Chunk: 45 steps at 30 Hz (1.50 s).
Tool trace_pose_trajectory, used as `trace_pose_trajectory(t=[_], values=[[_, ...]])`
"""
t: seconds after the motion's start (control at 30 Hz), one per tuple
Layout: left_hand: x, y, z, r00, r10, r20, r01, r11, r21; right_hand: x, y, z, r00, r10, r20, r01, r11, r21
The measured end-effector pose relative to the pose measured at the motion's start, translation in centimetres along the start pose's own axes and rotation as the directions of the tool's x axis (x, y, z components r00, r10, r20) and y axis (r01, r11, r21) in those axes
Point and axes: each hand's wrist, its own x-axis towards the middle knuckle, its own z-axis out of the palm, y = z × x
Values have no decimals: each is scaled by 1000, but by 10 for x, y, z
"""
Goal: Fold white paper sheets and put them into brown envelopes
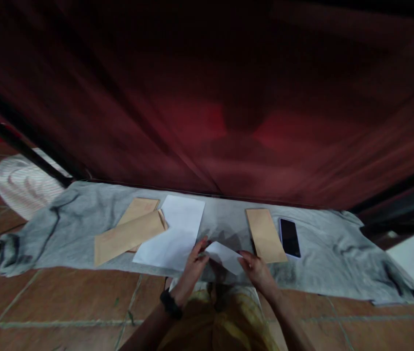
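Observation:
Between my two hands a small white piece of paper (224, 257) is held above the front edge of the cloth-covered surface; it looks folded, though the layers are hard to make out. My left hand (194, 263) pinches its left end, and a dark band circles that wrist. At the right end, the fingers of my right hand (254, 268) are closed on the paper. Left of my left hand lie large white paper sheets (182, 226). A brown envelope (130, 237) overlaps them, with another brown envelope (138, 208) under it. Beyond my right hand rests a brown envelope stack (265, 236).
A phone (290, 238) with a pale case lies right of the brown stack. Grey cloth (86, 209) covers the narrow surface. A dark red fabric wall (207, 146) rises behind it. Black poles (20, 146) stand at the left, with striped cloth (26, 183) beside them. Tiled floor (93, 297) shows below.

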Motion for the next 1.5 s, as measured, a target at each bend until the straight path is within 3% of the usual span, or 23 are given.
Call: trace_pose_trajectory(t=[0.07,0.17,0.27,0.33,0.43,0.53,0.63,0.77,0.93,1.07,1.13,1.2,1.27,1.33,1.4,1.5], values=[[0,2,-2,997,24,71,-25,1000,18,9,0,-7,992,8,125,-20,995,95],[1,-3,1,990,-76,120,65,993,99,22,6,-8,979,-4,204,-24,991,134],[4,-12,6,987,-138,78,124,979,160,35,14,-2,988,4,154,-12,999,53],[7,-16,11,987,-149,63,137,977,166,42,16,5,998,-2,59,7,997,-73],[11,-17,18,987,-153,52,143,977,160,46,15,19,990,-78,-115,46,964,-260],[15,-16,26,988,-146,40,138,978,155,39,9,37,965,-166,-201,72,911,-405],[19,-17,31,989,-148,24,142,973,180,28,5,56,961,-150,-232,10,859,-512],[25,-22,33,985,-171,-8,167,949,268,17,6,73,973,-103,-209,-23,849,-528],[30,-16,28,987,-157,-23,151,885,441,13,9,82,981,-93,-173,-7,866,-501],[21,-6,22,995,-69,-67,94,816,570,11,9,87,979,-82,-185,-27,853,-521],[12,-6,21,996,67,-64,-3,720,694,10,8,90,980,-70,-187,-41,846,-532],[4,-11,23,963,260,69,-195,498,845,9,9,93,982,-45,-183,-62,839,-540],[0,-22,26,872,384,303,-405,217,888,8,10,96,985,-27,-172,-72,836,-543],[3,-34,29,786,413,460,-521,41,853,8,13,95,986,-31,-163,-62,841,-537],[10,-46,30,752,418,510,-547,-38,837,9,17,92,985,-65,-160,-28,852,-523],[21,-57,23,749,406,523,-555,-47,831,17,22,86,977,-136,-165,37,868,-496]])
